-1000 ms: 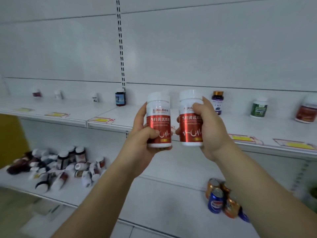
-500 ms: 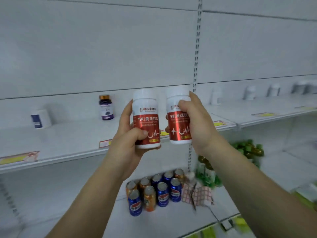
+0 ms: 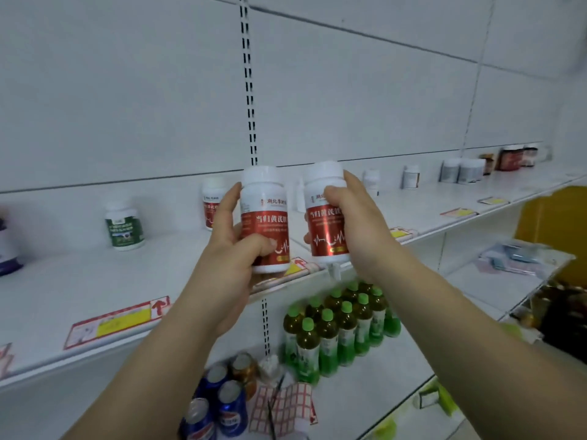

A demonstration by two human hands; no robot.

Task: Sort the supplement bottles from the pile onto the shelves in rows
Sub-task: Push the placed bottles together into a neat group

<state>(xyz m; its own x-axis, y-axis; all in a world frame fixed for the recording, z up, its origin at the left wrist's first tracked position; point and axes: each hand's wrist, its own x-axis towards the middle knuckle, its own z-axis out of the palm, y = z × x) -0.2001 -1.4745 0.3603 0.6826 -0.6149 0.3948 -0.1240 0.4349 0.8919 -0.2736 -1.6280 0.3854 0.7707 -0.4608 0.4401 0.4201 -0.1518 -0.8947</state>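
left hand fingers curled round left bottle, right hand gripping right bottle

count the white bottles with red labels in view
3: left bottle in the left hand; right bottle in the right hand; shelf bottle behind the left hand, partly hidden.

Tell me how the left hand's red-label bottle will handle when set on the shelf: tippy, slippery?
Likely rigid: the bottle holds its shape in the grip of the left hand. The glossy label may be slightly slippery. Taller than wide, it could tip if nudged and then roll, though its twin stands steady on the shelf.
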